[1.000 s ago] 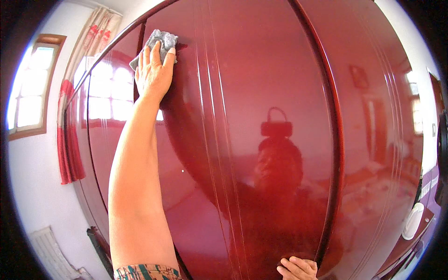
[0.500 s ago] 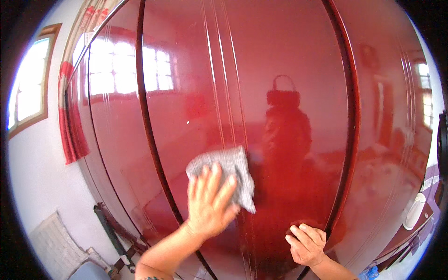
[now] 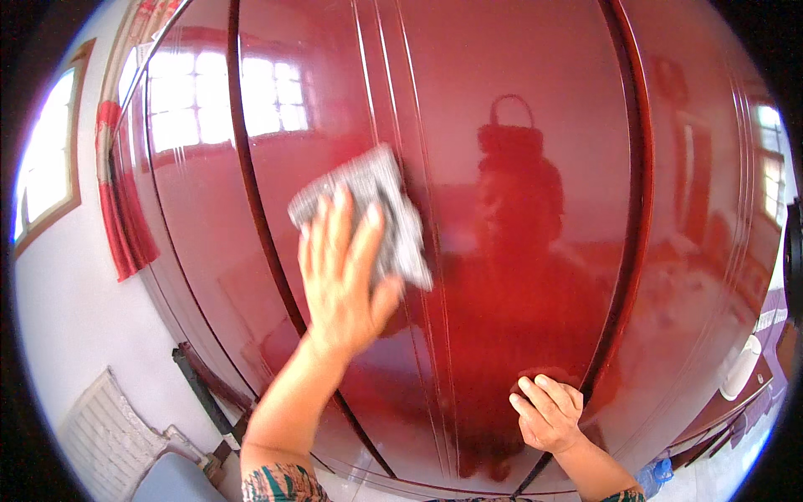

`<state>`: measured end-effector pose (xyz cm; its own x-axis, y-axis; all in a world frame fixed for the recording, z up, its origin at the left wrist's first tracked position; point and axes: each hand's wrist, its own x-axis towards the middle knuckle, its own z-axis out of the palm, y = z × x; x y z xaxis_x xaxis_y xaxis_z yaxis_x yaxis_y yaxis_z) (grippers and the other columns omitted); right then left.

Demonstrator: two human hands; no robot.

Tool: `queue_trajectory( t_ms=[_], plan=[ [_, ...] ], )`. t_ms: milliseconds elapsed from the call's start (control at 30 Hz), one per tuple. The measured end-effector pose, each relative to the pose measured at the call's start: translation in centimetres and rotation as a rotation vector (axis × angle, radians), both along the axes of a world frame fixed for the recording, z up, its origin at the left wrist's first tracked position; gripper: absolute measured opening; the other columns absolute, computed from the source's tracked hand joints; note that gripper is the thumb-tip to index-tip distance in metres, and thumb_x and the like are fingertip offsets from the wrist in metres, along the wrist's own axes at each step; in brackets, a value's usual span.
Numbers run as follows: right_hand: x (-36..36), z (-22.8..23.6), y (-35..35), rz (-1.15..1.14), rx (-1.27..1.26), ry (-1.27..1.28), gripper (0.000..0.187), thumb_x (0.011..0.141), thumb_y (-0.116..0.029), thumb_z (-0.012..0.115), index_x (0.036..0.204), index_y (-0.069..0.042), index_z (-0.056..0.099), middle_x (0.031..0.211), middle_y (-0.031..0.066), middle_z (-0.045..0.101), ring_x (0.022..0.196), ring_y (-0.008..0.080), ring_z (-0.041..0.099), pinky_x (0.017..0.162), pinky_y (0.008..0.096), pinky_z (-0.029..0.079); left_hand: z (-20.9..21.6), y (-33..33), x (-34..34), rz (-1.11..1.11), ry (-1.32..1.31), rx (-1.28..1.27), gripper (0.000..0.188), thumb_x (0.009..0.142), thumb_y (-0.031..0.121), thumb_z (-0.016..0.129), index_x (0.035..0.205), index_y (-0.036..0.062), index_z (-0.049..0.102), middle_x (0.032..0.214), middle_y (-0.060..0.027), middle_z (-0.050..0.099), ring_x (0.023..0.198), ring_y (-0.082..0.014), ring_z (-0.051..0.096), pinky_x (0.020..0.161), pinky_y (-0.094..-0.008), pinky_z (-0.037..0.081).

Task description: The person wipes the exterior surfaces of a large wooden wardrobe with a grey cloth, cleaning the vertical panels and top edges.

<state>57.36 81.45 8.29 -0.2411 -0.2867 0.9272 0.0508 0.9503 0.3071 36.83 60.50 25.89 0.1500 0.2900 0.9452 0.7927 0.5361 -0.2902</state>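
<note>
A crumpled grey cloth (image 3: 404,243) lies against a glossy dark-red wardrobe door (image 3: 519,335). My left hand (image 3: 339,289) presses it there, palm toward the door and fingers spread flat over its lower left part. The cloth's top and right corners stick out past my fingers, across the thin vertical grooves of the door. Lower and to the right, my right hand (image 3: 548,412) rests close to the door's dark right edge strip. Its fingers are curled, and what they may hold is hidden from me.
Further door panels curve away on both sides. At left are a window (image 3: 52,151), a red curtain (image 3: 130,213), a white radiator (image 3: 104,427) and a grey-blue rounded object (image 3: 176,481). A brown table (image 3: 749,393) bearing a white oval object stands at lower right.
My left hand and the cloth have slid up and somewhat left over the door. My right hand stays by the edge strip. The view has shifted slightly.
</note>
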Motion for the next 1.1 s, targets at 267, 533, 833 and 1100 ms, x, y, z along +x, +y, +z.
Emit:
queue_trajectory(
  t_ms=[267, 533, 833, 1100],
  plan=[
    [-0.6, -0.2, -0.1, 0.026, -0.018, -0.015, 0.012, 0.082, -0.018, 0.066, 0.091, -0.018, 0.073, 0.114, -0.0021, 0.069, 0.113, 0.0159, 0.058, 0.085, 0.0282, 0.044, 4.5, 2.8, 2.2, 0.048, 0.028, 0.089, 0.064, 0.088, 0.036, 0.059, 0.146, 0.0150, 0.041, 0.155, -0.0171, 0.030, 0.143, -0.0365, 0.026, 0.115, -0.0516, 0.015],
    [-0.5, -0.1, 0.2, 0.008, 0.002, -0.010, 0.014, 0.084, -0.019, 0.062, 0.093, -0.017, 0.073, 0.114, -0.0017, 0.069, 0.112, 0.0159, 0.058, 0.088, 0.0291, 0.043, -20.0, 0.6, 3.5, -0.039, -0.141, -0.387, 0.059, 0.081, 0.049, 0.063, 0.129, 0.0147, 0.057, 0.142, -0.0277, 0.039, 0.127, -0.0482, 0.040, 0.103, -0.0603, 0.026],
    [-0.2, -0.1, 0.3, -0.005, -0.003, 0.000, 0.012, 0.084, -0.016, 0.064, 0.093, -0.018, 0.072, 0.113, -0.0009, 0.069, 0.112, 0.0172, 0.058, 0.088, 0.0299, 0.042, -4.8, -2.1, -2.8, 0.015, -0.087, 0.088, 0.064, 0.096, 0.042, 0.044, 0.146, 0.0026, 0.036, 0.154, -0.0273, 0.023, 0.143, -0.0449, 0.021, 0.114, -0.0550, 0.014],
    [-0.2, -0.4, 0.4, -0.041, 0.012, -0.059, 0.018, 0.085, -0.022, 0.060, 0.099, -0.019, 0.071, 0.115, -0.0027, 0.069, 0.110, 0.0137, 0.059, 0.094, 0.0296, 0.040, 8.1, -2.3, -5.9, -0.037, -0.032, 0.406, 0.053, 0.100, 0.033, 0.044, 0.146, 0.0084, 0.039, 0.153, -0.0187, 0.031, 0.142, -0.0342, 0.027, 0.116, -0.0451, 0.020]
  ],
)
